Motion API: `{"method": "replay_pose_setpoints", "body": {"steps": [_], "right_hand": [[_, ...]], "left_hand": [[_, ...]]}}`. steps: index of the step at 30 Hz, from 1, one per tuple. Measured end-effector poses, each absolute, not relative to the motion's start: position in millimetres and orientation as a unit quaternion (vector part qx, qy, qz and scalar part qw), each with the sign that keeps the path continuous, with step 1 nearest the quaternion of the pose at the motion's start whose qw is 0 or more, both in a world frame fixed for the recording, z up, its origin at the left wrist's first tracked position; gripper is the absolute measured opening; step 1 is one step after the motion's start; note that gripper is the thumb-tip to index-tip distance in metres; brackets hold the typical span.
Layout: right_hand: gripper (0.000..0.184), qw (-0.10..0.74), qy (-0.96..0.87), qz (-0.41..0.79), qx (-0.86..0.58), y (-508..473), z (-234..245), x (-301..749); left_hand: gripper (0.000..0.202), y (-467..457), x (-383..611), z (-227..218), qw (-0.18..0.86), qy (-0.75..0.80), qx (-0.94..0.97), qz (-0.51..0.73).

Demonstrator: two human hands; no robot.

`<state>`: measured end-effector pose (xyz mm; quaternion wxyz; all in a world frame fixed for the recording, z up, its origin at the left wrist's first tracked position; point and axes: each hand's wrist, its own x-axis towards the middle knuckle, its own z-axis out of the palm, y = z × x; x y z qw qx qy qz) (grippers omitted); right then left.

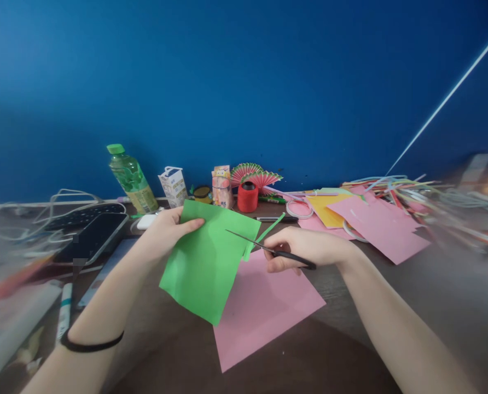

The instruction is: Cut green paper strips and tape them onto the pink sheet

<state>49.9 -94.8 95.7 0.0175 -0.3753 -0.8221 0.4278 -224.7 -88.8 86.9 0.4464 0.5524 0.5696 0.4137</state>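
My left hand [176,232] pinches the upper left edge of a green sheet of paper [207,268], thumb on its near face. Black-handled scissors [287,256] are in my right hand [291,249], fingers wrapped round the handles. Their blades lie across the sheet's right side, pointing left. A narrow green paper strip [271,227] sticks up beside the blades, near that edge; whether it is still joined to the sheet I cannot tell. Under and behind the green paper, a pink sheet [268,317] rests on the dark table [174,355], partly covered.
Along the blue wall stand a green-capped bottle [133,183], a white carton [173,187], a red spool [248,198] and a pink-green paper fan [256,175]. Pink and yellow papers [379,224] lie at right. A phone [94,238] and a marker [64,309] are at left.
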Motion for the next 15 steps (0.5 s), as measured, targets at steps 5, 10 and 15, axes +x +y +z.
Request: {"method": "replay_pose_setpoints", "body": {"steps": [5,10,15], "right_hand": [[0.040,0.013,-0.820,0.428,-0.380,-95.1,96.2,49.8],[0.041,0.007,-0.822,0.422,-0.382,-94.9,96.3,49.8],[0.042,0.002,-0.823,0.421,-0.382,-94.5,96.4,50.0]], "left_hand": [[0.027,-88.5,-224.7,86.4,0.451,0.568,0.556,0.405],[0.026,-88.5,-224.7,87.3,0.447,0.572,0.562,0.397],[0.026,-88.6,-224.6,87.0,0.452,0.574,0.558,0.394]]}}
